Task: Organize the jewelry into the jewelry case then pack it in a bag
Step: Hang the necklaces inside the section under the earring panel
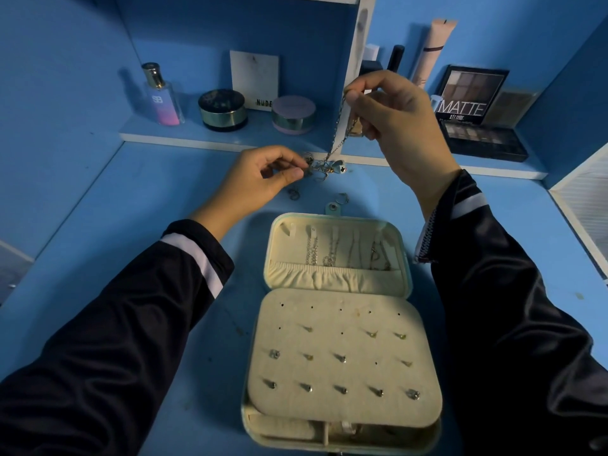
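An open cream jewelry case [339,327] lies on the blue desk in front of me. Its lid holds several hanging necklaces [332,250], and its flap panel carries several stud earrings [342,358]. My right hand [391,116] pinches a silver chain necklace [337,136] and holds it up above the desk. The chain's lower end reaches a small tangle of jewelry [325,167] behind the case. My left hand [263,179] pinches a piece at the left side of that tangle. Two loose rings [293,193] [343,198] lie on the desk just behind the case.
A shelf behind the desk holds a perfume bottle [162,95], two round jars [222,108] [293,115], a white card [255,79], tubes [434,47] and eyeshadow palettes [473,110]. A white vertical divider [360,41] rises behind my right hand. Blue walls close both sides.
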The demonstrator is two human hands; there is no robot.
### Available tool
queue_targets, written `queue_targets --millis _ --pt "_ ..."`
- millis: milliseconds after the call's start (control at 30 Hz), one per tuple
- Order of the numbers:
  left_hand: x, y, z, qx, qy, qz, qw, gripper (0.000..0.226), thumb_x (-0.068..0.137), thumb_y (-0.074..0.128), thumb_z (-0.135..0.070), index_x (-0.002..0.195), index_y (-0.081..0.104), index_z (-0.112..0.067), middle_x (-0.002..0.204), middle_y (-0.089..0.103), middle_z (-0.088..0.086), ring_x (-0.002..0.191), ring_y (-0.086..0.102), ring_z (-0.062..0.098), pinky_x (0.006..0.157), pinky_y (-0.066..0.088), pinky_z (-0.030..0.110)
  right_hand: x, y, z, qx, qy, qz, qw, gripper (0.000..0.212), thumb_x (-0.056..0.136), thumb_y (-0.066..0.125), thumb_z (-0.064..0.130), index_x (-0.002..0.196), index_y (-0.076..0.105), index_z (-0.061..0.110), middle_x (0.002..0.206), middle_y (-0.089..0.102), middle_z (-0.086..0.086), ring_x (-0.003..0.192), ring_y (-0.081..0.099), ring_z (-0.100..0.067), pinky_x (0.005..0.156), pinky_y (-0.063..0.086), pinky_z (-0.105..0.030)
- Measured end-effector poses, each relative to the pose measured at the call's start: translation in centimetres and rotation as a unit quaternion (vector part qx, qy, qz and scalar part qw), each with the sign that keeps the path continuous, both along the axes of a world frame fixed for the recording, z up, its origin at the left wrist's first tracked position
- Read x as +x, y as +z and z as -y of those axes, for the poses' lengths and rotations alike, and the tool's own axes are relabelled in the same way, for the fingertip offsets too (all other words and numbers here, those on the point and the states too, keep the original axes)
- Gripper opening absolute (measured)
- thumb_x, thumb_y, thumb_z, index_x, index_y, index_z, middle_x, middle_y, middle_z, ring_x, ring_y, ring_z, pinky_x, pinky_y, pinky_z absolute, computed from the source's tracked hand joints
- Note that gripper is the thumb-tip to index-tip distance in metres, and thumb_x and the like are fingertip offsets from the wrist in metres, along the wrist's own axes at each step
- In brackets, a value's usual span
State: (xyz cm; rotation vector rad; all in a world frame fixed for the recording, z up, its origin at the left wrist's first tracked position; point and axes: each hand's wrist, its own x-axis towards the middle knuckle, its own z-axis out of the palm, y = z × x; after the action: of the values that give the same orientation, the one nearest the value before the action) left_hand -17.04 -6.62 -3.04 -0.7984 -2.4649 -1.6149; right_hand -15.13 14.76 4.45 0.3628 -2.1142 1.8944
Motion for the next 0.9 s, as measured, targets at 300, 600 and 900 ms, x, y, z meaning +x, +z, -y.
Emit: queue_targets --millis 300,600,900 --pt "-0.29 -0.8 0.03 -0.071 0.076 -0.082 0.991 0.007 0.092 0.065 -0.009 0.096 0.071 -0.009 0.085 0.064 -0.011 0.077 0.056 -0.011 0.069 0.037 0.003 0.1 0.18 -0.12 0.03 0.046 0.012 0.998 0.005 0.09 0.066 0.012 0.087 0.067 0.015 0.065 0.061 0.003 0.061 0.045 -0.016 0.053 0.035 -0.024" --pt "0.09 -0.48 0.19 -0.114 0.101 -0.129 0.98 0.008 0.091 0.066 -0.01 0.095 0.071 -0.005 0.089 0.065 -0.005 0.082 0.054 -0.001 0.074 0.037 0.0 0.33 0.53 -0.13 0.042 0.066 0.008 0.997 0.003 0.09 0.066 0.011 0.089 0.067 0.013 0.063 0.061 0.004 0.061 0.043 -0.019 0.053 0.034 -0.025" --pt "0.18 -0.64 0.04 -0.14 0.079 -0.131 0.978 0.013 0.089 0.07 -0.017 0.1 0.075 -0.011 0.094 0.066 -0.005 0.082 0.056 0.001 0.074 0.037 0.0 0.92 0.87 0.3 0.066 0.08 0.028 0.994 0.006 0.09 0.066 0.007 0.086 0.066 0.012 0.061 0.06 0.006 0.062 0.048 -0.013 0.053 0.034 -0.024"
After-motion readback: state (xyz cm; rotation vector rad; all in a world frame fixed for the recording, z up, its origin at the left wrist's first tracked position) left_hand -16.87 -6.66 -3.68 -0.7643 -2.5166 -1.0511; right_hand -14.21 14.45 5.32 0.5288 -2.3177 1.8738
